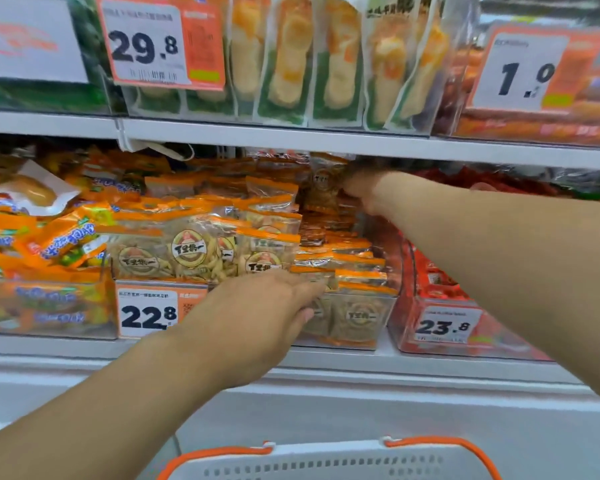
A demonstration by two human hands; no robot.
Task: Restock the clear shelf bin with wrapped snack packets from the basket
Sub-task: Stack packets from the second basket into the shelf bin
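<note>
The clear plastic shelf bin [361, 336] sits on the middle white shelf, w/ a white and orange price tag reading 22.8 [148, 311] on its front left. It's piled w/ clear snack packets with orange top strips and round yellow logos [201, 251], heaped high at left and stacked in flatter rows toward the right.

Left hand [264, 317] reaches in over the bin's front edge, palm down, fingers mostly straight and resting on the front row of packets; thumb tucked under at the bin's front wall (not curled round anything that I can see).

Right hand [361, 192] is up at the back of the bin, just under the upper shelf, fingers pinching one clear orange-trimmed packet [324, 187] that stands upright above the rear stack.

White perforated plastic basket with orange handles [329, 462] sits at the bottom edge, below both arms; its contents can't be seen.

Neighbours: a bin of orange and green wrapped sweets [49, 244] at left, a red-packet bin w/ a 23.8 tag [445, 327] at right.
</note>
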